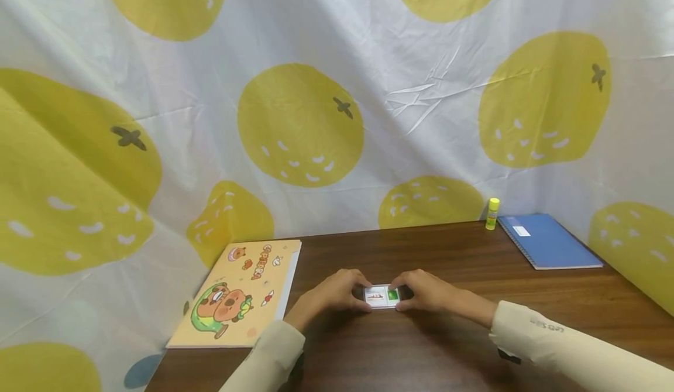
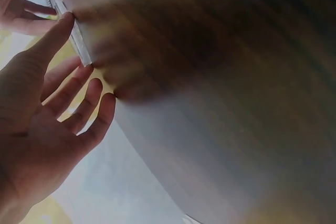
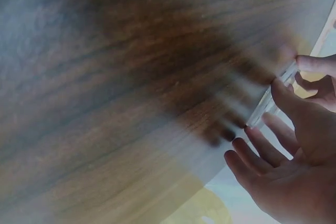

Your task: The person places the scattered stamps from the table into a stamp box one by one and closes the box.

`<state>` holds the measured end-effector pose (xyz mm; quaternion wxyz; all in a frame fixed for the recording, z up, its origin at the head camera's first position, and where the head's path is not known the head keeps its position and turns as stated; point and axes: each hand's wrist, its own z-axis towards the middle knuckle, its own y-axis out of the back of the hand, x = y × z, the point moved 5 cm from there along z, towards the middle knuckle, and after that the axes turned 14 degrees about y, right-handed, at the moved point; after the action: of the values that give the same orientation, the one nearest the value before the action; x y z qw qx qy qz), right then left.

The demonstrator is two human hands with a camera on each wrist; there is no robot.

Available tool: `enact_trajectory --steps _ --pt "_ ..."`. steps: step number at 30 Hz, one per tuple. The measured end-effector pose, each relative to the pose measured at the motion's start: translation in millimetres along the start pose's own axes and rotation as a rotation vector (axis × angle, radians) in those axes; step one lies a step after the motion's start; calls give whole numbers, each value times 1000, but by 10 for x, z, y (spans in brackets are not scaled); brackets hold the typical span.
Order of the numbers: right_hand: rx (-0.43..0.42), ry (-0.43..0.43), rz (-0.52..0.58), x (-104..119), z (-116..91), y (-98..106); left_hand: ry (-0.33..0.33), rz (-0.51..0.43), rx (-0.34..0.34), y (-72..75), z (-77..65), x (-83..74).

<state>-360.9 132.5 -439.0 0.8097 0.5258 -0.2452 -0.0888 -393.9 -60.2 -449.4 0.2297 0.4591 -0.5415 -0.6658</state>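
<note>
A small flat white rectangular piece, with a picture on its left part and a green square on its right, lies between both hands over the brown table. My left hand pinches its left end between thumb and fingertips. At the other end, my right hand grips it the same way. Seen edge-on in the left wrist view, the piece is a thin pale strip under the left thumb; the other fingers of the left hand are loosely bent. The right wrist view shows the right hand with its thumb on the near edge.
On the left lies a large cream board with capybara cartoons. A yellow glue stick stands at the back right, beside a blue spiral notebook. Behind the table hangs a white curtain with yellow fruit prints.
</note>
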Motion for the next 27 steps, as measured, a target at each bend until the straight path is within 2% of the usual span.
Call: enact_trajectory --steps 10,20,27 --pt "14 2 -33 -23 -6 -36 56 2 24 20 -9 -14" --pt "5 -6 -39 -19 2 -14 82 115 7 34 -3 -57" --pt "-2 0 -46 -33 -45 -52 87 54 2 -12 -56 -27"
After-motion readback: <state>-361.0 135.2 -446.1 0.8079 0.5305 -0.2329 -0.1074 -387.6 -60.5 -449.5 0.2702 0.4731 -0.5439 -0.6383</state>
